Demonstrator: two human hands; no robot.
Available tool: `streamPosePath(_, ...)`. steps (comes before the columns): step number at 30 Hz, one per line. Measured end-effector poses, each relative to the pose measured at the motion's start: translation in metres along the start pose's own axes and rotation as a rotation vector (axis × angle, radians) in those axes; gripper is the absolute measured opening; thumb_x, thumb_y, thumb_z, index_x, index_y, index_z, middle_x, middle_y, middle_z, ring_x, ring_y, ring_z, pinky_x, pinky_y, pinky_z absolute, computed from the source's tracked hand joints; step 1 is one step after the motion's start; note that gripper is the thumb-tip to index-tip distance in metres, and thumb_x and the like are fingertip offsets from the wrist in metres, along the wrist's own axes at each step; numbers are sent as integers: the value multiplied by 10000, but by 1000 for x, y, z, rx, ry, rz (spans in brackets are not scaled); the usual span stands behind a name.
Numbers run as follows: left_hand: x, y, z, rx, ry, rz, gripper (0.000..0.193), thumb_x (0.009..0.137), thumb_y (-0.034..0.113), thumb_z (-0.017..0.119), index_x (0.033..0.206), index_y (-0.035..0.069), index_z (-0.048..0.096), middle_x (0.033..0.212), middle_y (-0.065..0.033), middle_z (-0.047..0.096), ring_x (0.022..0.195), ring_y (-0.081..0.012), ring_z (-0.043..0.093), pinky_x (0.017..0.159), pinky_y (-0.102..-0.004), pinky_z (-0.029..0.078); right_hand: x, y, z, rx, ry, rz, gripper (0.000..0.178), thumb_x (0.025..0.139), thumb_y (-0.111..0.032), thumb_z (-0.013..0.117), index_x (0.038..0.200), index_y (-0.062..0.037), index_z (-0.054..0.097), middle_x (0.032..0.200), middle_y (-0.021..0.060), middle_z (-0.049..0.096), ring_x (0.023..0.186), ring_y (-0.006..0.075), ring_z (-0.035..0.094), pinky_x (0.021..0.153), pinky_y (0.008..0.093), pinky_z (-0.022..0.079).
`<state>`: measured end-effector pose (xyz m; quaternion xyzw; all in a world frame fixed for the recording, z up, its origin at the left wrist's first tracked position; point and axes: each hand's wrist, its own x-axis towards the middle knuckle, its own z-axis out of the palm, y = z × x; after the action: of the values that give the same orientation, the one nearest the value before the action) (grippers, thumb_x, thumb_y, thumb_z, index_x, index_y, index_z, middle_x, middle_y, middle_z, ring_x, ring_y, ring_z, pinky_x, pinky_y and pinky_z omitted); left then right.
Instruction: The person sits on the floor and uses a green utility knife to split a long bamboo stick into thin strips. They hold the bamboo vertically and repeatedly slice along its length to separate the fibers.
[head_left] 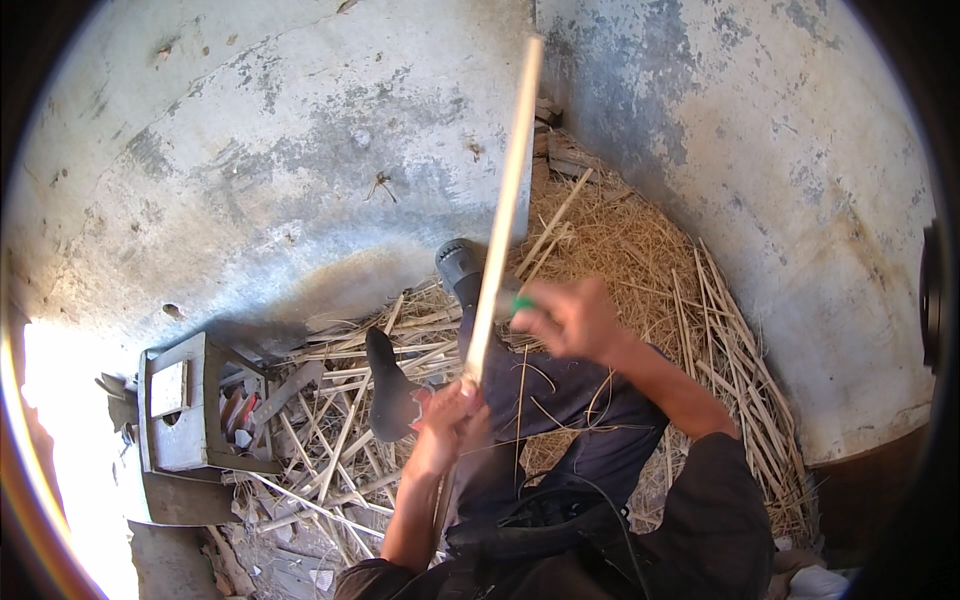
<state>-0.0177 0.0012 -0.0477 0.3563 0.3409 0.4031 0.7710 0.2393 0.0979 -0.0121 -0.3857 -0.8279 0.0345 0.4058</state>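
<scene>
posture: the person is sitting on the straw-strewn floor (pixel 640 240) in a corner, legs in dark trousers (pixel 560 400) stretching away from the camera, dark shoes (pixel 392 395) pointing toward the wall.
left hand (pixel 448 418): fingers are closing around the lower end of a long pale cane stick (pixel 505 205), gripping it just above the lap.
cane stick: it is rising steeply from the left hand, tilting slightly right, its upper end reaching up against the corner of the walls.
right hand (pixel 570 318): it is blurring in the frame, fingers curling shut around a small green-handled tool (pixel 522 303); the tool is sitting just beside the stick, whether touching it i cannot tell.
walls: a weathered grey plaster wall (pixel 270 150) is standing on the left and a second one (pixel 760 150) on the right, meeting behind the stick.
floor litter: cut cane lengths (pixel 340 440) and loose straw are lying across the floor around both legs.
left side: a grey concrete block (pixel 185 400) with hollows is resting near the left shoe, small red and dark items lying in it, too small to tell.
lower edge: a dark sleeve (pixel 715 520) is covering the right upper arm.
</scene>
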Motion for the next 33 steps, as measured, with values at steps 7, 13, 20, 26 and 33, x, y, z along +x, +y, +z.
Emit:
streamPosePath(7,-14,-32,0,52,-35,-120,392,1108,478,501,894,151,471,638,65,329,489,-59,265,425,-252,194,-2,55,-18,74,106,341,422,1080,-449,599,1053,-51,735,588,59,623,488,148,594,487,310,428)
streamPosePath(13,-16,-12,-2,295,167,114,364,1120,409,533,949,89,559,673,75,424,553,-27,340,480,-234,242,-6,34,-13,65,-144,214,426,1078,-509,589,1166,-105,694,679,66,687,548,177,669,503,320,462)
streamPosePath(20,-2,-10,7,581,310,313,279,1094,289,666,1056,14,642,736,101,463,679,-13,379,570,-250,293,-2,-11,4,143,-150,-171,317,1001,-380,740,1011,-65,708,838,79,745,676,261,739,584,353,573)
streamPosePath(26,7,-6,21,678,370,494,283,1088,250,663,1040,-23,611,668,37,507,620,-74,428,569,-296,349,-5,-19,12,162,-184,-233,331,984,-376,760,1046,-53,722,879,79,771,671,264,745,571,356,575)
streamPosePath(33,2,3,29,954,419,507,236,1086,199,631,1104,-34,595,663,-28,552,600,-103,468,565,-319,386,-3,-19,10,243,-190,-191,326,981,-393,761,1063,-79,734,859,71,775,606,244,721,536,340,548)
